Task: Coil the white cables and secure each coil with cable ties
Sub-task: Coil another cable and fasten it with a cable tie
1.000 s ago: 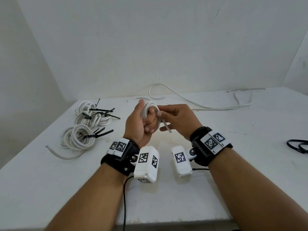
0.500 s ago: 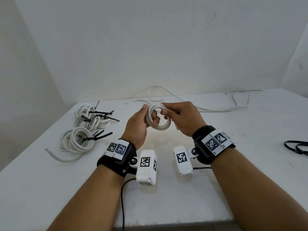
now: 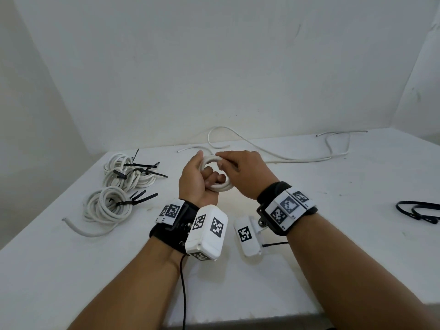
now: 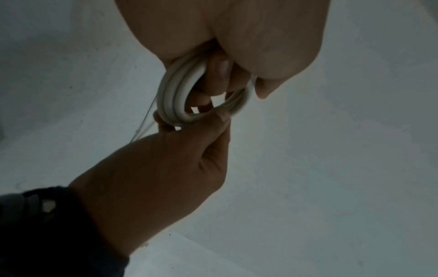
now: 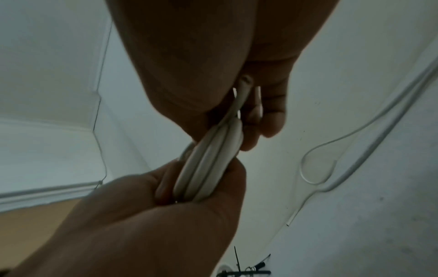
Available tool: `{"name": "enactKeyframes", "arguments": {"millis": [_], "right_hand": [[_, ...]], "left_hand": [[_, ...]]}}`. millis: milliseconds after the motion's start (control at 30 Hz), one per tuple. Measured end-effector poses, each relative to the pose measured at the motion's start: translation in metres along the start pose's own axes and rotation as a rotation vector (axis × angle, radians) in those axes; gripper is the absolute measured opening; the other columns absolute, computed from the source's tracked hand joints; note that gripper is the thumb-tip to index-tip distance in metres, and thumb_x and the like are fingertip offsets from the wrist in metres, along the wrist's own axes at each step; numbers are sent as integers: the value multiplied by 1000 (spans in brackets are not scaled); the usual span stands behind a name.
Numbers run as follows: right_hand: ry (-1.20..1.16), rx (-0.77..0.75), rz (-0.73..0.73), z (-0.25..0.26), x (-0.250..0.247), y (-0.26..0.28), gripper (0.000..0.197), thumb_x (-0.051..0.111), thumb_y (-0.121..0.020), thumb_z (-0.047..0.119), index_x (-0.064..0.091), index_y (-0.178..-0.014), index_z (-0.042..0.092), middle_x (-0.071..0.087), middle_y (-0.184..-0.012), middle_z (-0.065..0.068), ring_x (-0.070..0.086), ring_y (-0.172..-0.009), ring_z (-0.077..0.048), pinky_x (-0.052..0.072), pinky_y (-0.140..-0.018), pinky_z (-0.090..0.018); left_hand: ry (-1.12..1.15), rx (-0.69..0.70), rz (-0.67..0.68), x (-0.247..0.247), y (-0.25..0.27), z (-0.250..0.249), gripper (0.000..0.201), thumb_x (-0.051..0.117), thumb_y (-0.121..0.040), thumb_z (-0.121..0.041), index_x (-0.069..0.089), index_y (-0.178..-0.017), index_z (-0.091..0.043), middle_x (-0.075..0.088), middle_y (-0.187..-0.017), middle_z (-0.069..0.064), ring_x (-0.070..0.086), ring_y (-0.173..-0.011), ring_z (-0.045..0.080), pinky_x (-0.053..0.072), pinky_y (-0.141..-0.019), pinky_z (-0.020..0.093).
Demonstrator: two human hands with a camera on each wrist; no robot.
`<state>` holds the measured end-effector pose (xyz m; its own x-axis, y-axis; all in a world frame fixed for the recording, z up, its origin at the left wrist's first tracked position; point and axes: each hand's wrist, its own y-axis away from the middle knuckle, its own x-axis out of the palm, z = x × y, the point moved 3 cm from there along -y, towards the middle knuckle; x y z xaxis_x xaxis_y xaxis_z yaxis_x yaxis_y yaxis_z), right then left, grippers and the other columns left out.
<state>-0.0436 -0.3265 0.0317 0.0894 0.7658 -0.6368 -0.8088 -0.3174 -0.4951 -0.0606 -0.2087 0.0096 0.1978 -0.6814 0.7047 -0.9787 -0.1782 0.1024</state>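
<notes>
Head view: small white cable coil, about three tight loops, held above counter; left hand grip curled through it, right hand grip pinching its top

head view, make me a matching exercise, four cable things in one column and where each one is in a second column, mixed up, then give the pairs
Things
1. small coil
2. tied coils
3. loose cable
4. spare ties

Places
A. far right of the table
B. held between the left hand and the right hand
C. uncoiled along the back of the table
D. left side of the table, black ties around them

Pairs: 1-B, 2-D, 3-C, 4-A
</notes>
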Motion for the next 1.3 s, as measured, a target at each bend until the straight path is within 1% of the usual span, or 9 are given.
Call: {"name": "enactKeyframes", "arguments": {"millis": [167, 300, 433, 533, 600, 700, 1033, 1167, 1300], "right_hand": [[32, 120, 115, 3, 9, -1, 24, 40, -103, 28, 51, -105, 7, 66, -94, -13, 58, -79, -26, 45, -69, -36], [162, 142, 76, -1, -8, 6, 21, 37, -105, 25, 44, -100, 6, 55, -85, -11, 50, -73, -28, 36, -64, -34], [367, 201, 166, -7, -27, 18, 17, 40, -103, 26, 40, -95, 11, 54, -89, -10, 49, -74, -26, 36, -65, -35], [466, 207, 202, -9, -39, 24, 18, 41, -103, 26, 40, -94, 10, 51, -87, -9, 52, -75, -28, 34, -64, -35], [511, 211, 177, -12, -45, 24, 12, 40, -103, 19, 40, -94, 11, 58, -93, -13, 52, -75, -29, 34, -64, -34], [481, 232, 127, -15, -53, 27, 10, 41, -103, 18, 44, -98, 10, 62, -102, -16, 47, -74, -26, 34, -66, -34], [-126, 612, 139, -75, -127, 72, 50, 48, -97, 53, 68, -95, 7, 60, -75, -3, 51, -61, -18, 41, -52, -26], [158, 777, -83, -115, -191, 93, 30, 66, -89, 34, 69, -77, 7, 63, -69, -3, 54, -60, -19, 45, -55, -27], [466, 942, -15, -138, -230, 112, 33, 77, -80, 31, 62, -57, 12, 59, -50, 2, 53, -48, -17, 40, -48, -23]], "left_hand": [[14, 88, 30, 3, -1, 3, 37, 45, -100, -25, 32, -66, -20, 18, -43, -5, 21, -39, 12, 33, -53, 25], [-277, 64, 100, 6, -2, 10, 34, 39, -102, -27, 52, -73, -14, 36, -44, -3, 41, -50, 16, 39, -61, 27], [-647, -37, 222, 10, -6, 14, 31, 42, -97, -17, 69, -92, -2, 70, -85, 17, 65, -80, 31, 50, -69, 33], [-605, -185, 259, 25, -7, 17, 33, 39, -93, -10, 69, -97, 2, 68, -80, 20, 65, -67, 31, 54, -61, 31], [-496, -248, 249, 38, -5, 20, 37, 31, -90, -11, 66, -79, -1, 48, -51, 6, 45, -41, 19, 43, -50, 23], [-436, -200, 180, 55, 0, 36, 33, 46, -90, -21, 55, -60, -10, 24, -44, -2, 23, -35, 13, 32, -42, 19], [-545, -116, 27, 84, 5, 83, 27, 66, -78, -16, 45, -62, -14, 30, -49, 2, 36, -34, 17, 34, -46, 22], [-556, -135, 56, 94, 7, 100, 31, 66, -80, -18, 43, -60, -14, 29, -48, 2, 38, -33, 18, 35, -48, 23], [-586, -147, 76, 95, 9, 115, 25, 66, -83, -20, 49, -67, -12, 29, -48, 2, 39, -32, 15, 38, -41, 18]]}}
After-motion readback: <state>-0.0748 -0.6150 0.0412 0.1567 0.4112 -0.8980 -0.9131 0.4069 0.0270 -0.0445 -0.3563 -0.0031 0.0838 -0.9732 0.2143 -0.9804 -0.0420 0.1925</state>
